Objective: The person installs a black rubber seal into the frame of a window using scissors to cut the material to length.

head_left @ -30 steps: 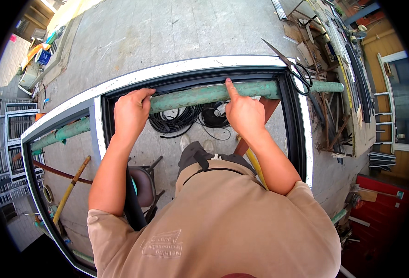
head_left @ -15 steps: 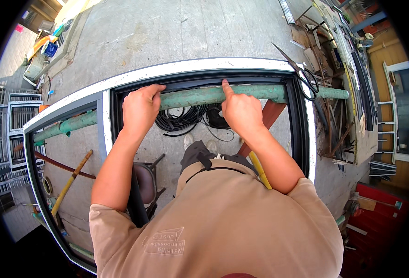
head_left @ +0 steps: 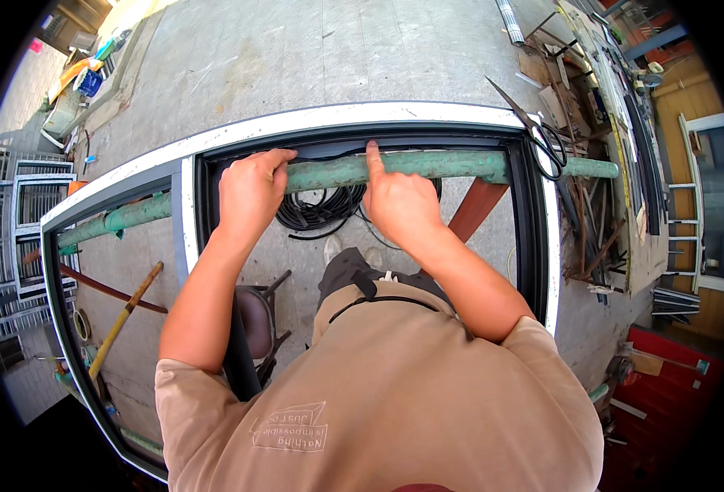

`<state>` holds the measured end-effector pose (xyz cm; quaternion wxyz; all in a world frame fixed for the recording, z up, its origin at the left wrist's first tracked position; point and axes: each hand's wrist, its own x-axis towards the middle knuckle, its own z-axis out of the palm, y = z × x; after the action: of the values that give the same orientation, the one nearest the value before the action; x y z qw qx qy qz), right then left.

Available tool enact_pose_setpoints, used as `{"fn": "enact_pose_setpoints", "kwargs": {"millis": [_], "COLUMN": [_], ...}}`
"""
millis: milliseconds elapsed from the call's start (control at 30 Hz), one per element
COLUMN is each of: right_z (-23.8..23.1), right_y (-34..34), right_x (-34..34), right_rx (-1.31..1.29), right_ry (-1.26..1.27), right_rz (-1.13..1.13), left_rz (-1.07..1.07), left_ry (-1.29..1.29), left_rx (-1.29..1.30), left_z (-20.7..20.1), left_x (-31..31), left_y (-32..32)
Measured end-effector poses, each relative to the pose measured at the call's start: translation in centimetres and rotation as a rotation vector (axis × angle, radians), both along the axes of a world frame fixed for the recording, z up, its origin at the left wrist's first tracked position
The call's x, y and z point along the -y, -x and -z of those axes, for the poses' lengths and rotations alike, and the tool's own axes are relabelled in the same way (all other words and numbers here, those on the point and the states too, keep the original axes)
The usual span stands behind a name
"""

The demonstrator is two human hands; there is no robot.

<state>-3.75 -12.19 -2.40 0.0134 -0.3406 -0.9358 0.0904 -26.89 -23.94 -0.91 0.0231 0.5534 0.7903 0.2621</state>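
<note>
A white-edged metal window frame [head_left: 153, 160] with dark inner channels lies in front of me. Along its far inner side runs a thin black rubber strip [head_left: 333, 157], wavy between my hands. My left hand [head_left: 251, 184] is closed in a pinch on that strip, thumb and forefinger at the channel. To its right, my right hand [head_left: 401, 197] has the forefinger stretched out, its tip against the strip at the channel; the other fingers are curled and hold nothing. Large black-handled scissors [head_left: 542, 139] rest on the frame's far right corner, blades pointing away.
Green pipes [head_left: 329, 173] support the frame. Below, coils of black strip [head_left: 321, 215] lie on the floor near my feet, and a stool [head_left: 257, 324] stands left of my legs. Scrap and long profiles [head_left: 632, 156] lie at the right. Barred frames [head_left: 30, 230] stand at the left.
My right hand has slid a little to the left along the strip, nearer my left hand. The left hand stays nearly in place, still pinching.
</note>
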Motion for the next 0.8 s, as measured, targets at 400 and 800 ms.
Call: {"fn": "enact_pose_setpoints", "kwargs": {"millis": [400,800], "right_z": [-0.1,0.2], "right_y": [1.3,3.4], "right_x": [0.3,1.4], "right_rx": [0.032,-0.023], "right_ry": [-0.023,0.013], "right_rz": [-0.082,-0.112], "left_rz": [-0.07,-0.085], "left_ry": [0.037,0.002], "left_rx": [-0.015,-0.082], "left_z": [0.3,1.3], "left_x": [-0.1,0.0], "left_y": [-0.4,-0.7]}}
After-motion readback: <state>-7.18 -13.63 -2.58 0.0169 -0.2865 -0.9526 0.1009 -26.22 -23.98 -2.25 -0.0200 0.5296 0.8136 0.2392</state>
